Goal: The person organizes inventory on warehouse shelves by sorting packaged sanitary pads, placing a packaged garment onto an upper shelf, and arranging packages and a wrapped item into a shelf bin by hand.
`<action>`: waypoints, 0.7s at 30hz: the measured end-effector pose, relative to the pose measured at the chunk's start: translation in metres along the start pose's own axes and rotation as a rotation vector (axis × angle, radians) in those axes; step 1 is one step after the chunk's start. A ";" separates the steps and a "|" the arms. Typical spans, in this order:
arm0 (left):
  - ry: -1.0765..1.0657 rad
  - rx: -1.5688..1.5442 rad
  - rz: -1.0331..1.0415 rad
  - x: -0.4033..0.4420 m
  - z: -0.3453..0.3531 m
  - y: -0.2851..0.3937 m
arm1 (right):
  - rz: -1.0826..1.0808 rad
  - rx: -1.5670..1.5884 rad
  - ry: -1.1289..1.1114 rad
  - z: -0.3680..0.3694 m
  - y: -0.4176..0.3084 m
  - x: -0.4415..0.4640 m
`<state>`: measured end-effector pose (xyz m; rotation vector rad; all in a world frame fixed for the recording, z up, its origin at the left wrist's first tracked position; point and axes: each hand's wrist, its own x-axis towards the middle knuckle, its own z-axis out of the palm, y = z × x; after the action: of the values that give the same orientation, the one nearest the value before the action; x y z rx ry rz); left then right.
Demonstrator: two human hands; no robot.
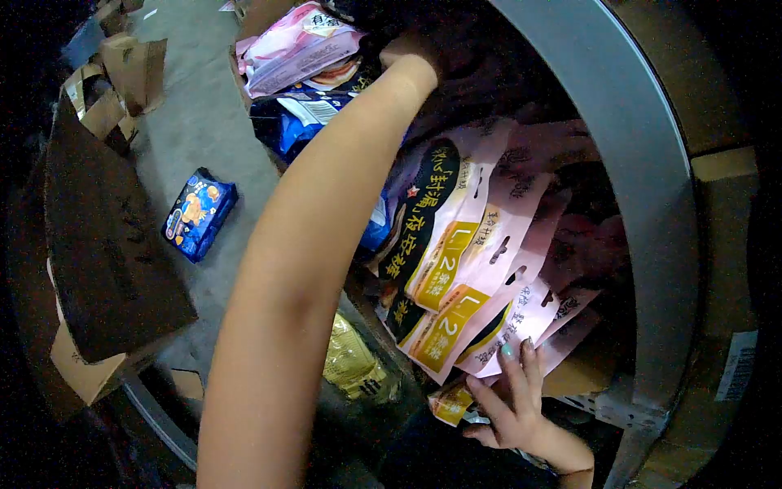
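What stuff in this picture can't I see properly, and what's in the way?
All in the head view:
- Left hand: its fingers are lost in dark shadow, so whether they hold anything can't be told.
- Blue packaging: partly hidden behind the left forearm.
- Pink packets: the right hand covers part; their tiniest print is too small.
- White label: too small and blurry to read.

My feed looks like a stockroom: open cardboard boxes (118, 236), grey floor (183, 106), metal shelf frame (661, 212), bunched pink packets (460, 248) with printed labels.
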<state>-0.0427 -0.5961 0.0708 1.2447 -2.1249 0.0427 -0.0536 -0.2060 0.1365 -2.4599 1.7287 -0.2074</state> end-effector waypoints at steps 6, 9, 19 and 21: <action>-0.025 0.036 -0.040 -0.006 0.009 -0.006 | -0.008 0.016 -0.025 0.003 0.001 -0.003; -0.062 0.040 0.010 -0.004 0.003 -0.010 | -0.011 0.003 -0.052 0.002 0.001 -0.003; -0.539 0.052 0.148 -0.011 -0.109 -0.056 | 0.024 -0.025 -0.044 -0.001 -0.001 -0.002; -0.421 0.064 -0.005 -0.027 -0.128 -0.078 | 0.024 -0.013 -0.036 -0.002 -0.002 -0.002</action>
<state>0.0951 -0.5739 0.1324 1.3925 -2.4931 -0.1694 -0.0524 -0.2034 0.1387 -2.4358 1.7496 -0.1491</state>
